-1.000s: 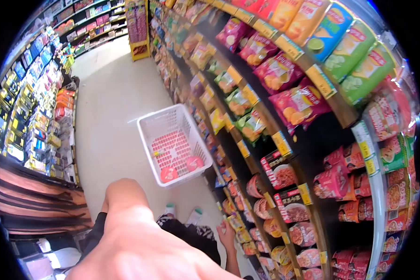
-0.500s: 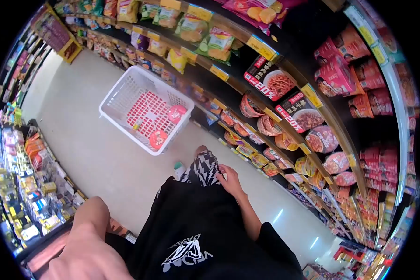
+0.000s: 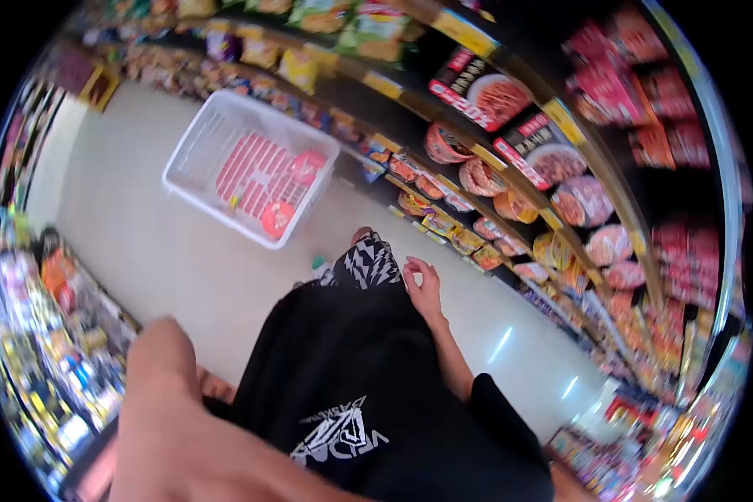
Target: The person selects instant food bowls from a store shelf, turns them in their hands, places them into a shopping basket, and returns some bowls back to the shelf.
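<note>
My right hand (image 3: 422, 280) hangs beside the patterned black-and-white shorts (image 3: 371, 263), its fingers loosely bent and holding nothing. Large and blurred at the lower left, my left forearm (image 3: 163, 402) is bent up close to the camera. The fingers of that hand are hidden. Ahead on the floor stands a white plastic basket (image 3: 217, 212) with a red grid bottom. Two round red packages, one nearer (image 3: 277, 219) and one farther (image 3: 308, 166), lie inside it. Neither hand touches the basket.
Shelves on the right hold instant noodle bowls (image 3: 482, 178), red packets (image 3: 607, 88) and bags of chips (image 3: 297, 69). A shelf of small packaged goods (image 3: 67, 368) runs along the left. The pale floor (image 3: 138, 217) lies between them.
The view has shifted, so the basket sits higher and slightly left. My right hand has come away from the shorts. My left forearm fills more of the lower left, and its knuckles no longer show.
</note>
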`<action>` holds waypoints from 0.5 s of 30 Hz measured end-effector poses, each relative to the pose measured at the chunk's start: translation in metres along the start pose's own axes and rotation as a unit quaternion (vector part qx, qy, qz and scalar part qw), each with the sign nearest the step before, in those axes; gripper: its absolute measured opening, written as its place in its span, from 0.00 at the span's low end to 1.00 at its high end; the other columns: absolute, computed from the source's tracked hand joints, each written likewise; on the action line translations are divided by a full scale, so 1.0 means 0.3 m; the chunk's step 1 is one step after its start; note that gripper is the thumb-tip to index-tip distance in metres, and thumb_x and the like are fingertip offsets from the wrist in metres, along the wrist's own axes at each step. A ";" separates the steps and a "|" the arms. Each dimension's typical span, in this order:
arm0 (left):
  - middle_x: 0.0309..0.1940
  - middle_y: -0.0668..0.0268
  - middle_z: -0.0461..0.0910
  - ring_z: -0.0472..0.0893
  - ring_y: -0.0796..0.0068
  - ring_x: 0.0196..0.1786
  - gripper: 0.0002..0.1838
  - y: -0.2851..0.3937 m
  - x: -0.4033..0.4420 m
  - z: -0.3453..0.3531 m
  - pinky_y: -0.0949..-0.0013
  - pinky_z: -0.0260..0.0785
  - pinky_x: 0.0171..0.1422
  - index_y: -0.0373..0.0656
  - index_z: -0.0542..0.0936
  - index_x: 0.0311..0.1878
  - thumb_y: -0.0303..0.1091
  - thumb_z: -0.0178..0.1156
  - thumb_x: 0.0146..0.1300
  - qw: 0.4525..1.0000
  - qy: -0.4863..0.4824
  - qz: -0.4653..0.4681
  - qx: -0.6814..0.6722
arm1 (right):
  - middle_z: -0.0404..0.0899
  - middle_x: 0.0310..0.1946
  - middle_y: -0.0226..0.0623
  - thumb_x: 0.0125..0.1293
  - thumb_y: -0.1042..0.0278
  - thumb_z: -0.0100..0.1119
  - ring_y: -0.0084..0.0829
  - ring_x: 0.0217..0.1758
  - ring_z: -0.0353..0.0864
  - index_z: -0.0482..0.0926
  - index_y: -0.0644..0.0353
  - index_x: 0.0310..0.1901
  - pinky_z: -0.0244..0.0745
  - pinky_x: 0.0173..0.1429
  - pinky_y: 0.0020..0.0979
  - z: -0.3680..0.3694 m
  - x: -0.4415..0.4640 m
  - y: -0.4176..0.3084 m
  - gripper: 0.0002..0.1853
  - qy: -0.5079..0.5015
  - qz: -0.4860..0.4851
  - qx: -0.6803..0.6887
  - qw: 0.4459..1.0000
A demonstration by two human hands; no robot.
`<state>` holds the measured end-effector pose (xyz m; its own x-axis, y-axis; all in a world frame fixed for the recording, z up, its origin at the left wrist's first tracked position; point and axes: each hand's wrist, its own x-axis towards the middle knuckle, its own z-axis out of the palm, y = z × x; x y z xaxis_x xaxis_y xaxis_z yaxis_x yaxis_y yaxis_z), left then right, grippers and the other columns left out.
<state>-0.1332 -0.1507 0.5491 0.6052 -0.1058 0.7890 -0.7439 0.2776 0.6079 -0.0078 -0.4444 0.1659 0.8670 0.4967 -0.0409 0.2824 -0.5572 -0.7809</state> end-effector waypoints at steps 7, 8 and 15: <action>0.64 0.53 0.70 0.64 0.59 0.69 0.42 -0.006 -0.001 -0.049 0.47 0.46 0.75 0.47 0.65 0.69 0.71 0.40 0.64 1.000 -0.009 -0.016 -0.016 | 0.85 0.38 0.46 0.67 0.71 0.58 0.37 0.44 0.85 0.80 0.63 0.51 0.78 0.50 0.34 -0.028 0.003 -0.012 0.13 0.046 0.046 0.054 0.996; 0.64 0.53 0.70 0.64 0.59 0.69 0.42 -0.015 0.000 -0.051 0.47 0.46 0.75 0.47 0.65 0.70 0.71 0.40 0.63 1.000 -0.007 -0.019 -0.017 | 0.85 0.38 0.46 0.67 0.71 0.58 0.35 0.44 0.85 0.80 0.63 0.52 0.78 0.48 0.34 -0.035 0.007 -0.011 0.13 0.039 0.066 0.073 0.994; 0.64 0.52 0.69 0.63 0.59 0.70 0.43 -0.060 0.014 -0.047 0.48 0.45 0.75 0.47 0.64 0.70 0.72 0.39 0.63 1.000 -0.001 -0.019 -0.022 | 0.85 0.37 0.39 0.69 0.71 0.57 0.29 0.44 0.84 0.80 0.61 0.53 0.77 0.50 0.31 -0.038 0.030 -0.016 0.13 0.000 0.076 0.060 0.995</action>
<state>-0.1132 -0.1427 0.5401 0.6318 -0.1196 0.7658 -0.7076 0.3142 0.6329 0.0033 -0.4449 0.1763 0.8956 0.4134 -0.1642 0.0977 -0.5430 -0.8341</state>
